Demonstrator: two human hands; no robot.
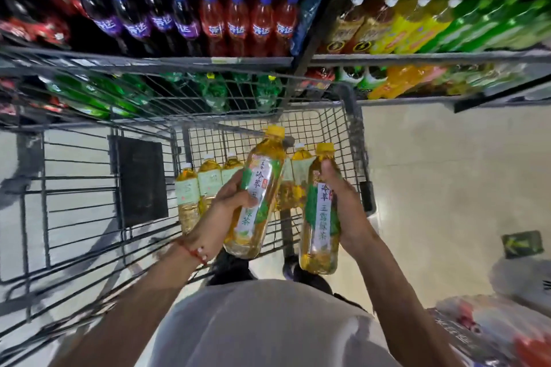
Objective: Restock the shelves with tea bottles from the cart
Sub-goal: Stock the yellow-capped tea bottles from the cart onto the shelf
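I hold two yellow-capped green tea bottles above the wire cart (74, 176). My left hand (226, 202) grips one tea bottle (259, 188) round its middle, tilted with the cap pointing away. My right hand (343, 202) grips the second tea bottle (320, 217) by its upper part, nearly upright. Several more tea bottles (208, 179) with white caps stand in the cart's far right corner, partly hidden behind the held ones.
Shelves (208, 61) ahead carry purple and red soda bottles, green bottles below, and yellow and green drinks (417, 24) on the right bay. Pale floor (447, 173) lies to the right. Wrapped packs (492, 331) sit at the lower right.
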